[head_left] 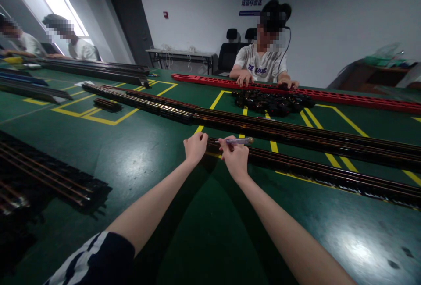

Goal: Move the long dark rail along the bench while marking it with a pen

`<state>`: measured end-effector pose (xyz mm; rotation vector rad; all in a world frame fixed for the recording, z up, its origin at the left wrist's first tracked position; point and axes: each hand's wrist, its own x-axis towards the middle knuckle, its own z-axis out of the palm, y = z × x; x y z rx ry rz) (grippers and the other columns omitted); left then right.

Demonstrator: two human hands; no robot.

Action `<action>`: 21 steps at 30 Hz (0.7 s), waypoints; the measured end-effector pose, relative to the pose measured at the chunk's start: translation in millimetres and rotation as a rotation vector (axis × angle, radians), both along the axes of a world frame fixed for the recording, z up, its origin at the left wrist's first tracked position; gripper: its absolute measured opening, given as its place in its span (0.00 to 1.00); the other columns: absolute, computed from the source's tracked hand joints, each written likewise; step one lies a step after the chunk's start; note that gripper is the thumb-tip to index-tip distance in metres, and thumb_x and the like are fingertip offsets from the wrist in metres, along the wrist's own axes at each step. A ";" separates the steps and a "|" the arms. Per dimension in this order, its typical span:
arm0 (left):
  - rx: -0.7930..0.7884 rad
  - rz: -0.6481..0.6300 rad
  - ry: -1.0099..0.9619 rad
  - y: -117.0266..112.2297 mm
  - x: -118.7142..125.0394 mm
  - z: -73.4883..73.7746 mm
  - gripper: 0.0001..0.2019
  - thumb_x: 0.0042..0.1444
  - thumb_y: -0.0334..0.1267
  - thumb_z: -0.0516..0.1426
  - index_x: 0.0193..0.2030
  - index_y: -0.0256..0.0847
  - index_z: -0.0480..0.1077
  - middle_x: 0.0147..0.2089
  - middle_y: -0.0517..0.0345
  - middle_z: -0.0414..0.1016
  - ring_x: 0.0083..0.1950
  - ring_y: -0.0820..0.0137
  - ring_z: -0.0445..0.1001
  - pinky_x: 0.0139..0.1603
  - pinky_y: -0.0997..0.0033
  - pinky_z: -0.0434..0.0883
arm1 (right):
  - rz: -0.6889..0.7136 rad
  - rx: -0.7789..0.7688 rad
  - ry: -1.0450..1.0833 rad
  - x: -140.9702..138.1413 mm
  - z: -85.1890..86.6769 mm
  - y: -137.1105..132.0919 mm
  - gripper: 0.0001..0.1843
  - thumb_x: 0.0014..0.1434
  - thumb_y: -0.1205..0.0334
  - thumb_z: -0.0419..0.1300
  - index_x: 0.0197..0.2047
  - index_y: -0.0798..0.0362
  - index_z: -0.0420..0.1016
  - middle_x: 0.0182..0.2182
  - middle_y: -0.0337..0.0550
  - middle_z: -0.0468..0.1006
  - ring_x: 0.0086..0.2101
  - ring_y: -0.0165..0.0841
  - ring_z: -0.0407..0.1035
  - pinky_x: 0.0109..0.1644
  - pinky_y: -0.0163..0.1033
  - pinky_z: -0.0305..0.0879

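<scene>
A long dark rail strip (312,173) with copper lines lies across the green table (138,158), its left end just in front of me. My left hand (195,146) is closed at that left end, fingers curled on the strip. My right hand (235,155) is closed round a small screwdriver (239,141) with a clear bluish handle, held sideways over the strip. The two hands are close together, a little apart.
More long dark rails (296,133) run behind the near strip. A shorter rail piece (49,179) lies at left. A person across the table rests both hands on a red strip (329,96), beside a pile of black parts (272,101). Two more people sit far left.
</scene>
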<state>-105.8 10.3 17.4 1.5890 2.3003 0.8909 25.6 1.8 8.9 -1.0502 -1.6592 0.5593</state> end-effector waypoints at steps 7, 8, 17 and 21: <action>0.025 -0.013 -0.018 0.3 -0.4 -1.6 0.15 0.60 0.37 0.44 0.27 0.42 0.69 0.34 0.55 0.77 0.39 0.65 0.75 0.49 0.66 0.62 | 0.006 -0.012 0.009 0.4 -0.2 -0.8 0.22 0.61 0.43 0.52 0.26 0.52 0.67 0.19 0.39 0.74 0.17 0.30 0.69 0.25 0.35 0.66; 0.026 -0.011 -0.019 0.1 -0.1 -1.5 0.15 0.60 0.38 0.44 0.27 0.42 0.68 0.34 0.55 0.77 0.39 0.64 0.75 0.49 0.66 0.62 | 0.005 -0.017 0.013 0.7 -0.1 -1.1 0.22 0.61 0.43 0.52 0.27 0.52 0.67 0.20 0.39 0.74 0.17 0.30 0.69 0.24 0.35 0.66; 0.059 -0.019 -0.061 -1.6 1.8 -0.4 0.15 0.60 0.38 0.44 0.28 0.42 0.68 0.36 0.55 0.78 0.41 0.63 0.75 0.52 0.63 0.62 | -0.018 -0.045 0.062 8.0 1.5 -5.0 0.24 0.59 0.39 0.51 0.27 0.52 0.68 0.20 0.40 0.75 0.16 0.31 0.68 0.21 0.36 0.65; 0.056 -0.019 -0.067 -0.9 1.3 -0.8 0.15 0.60 0.37 0.43 0.30 0.43 0.68 0.37 0.55 0.78 0.42 0.63 0.75 0.52 0.61 0.63 | -0.043 -0.046 0.063 13.1 2.6 -6.5 0.26 0.59 0.39 0.51 0.25 0.53 0.67 0.19 0.40 0.74 0.15 0.30 0.67 0.22 0.36 0.65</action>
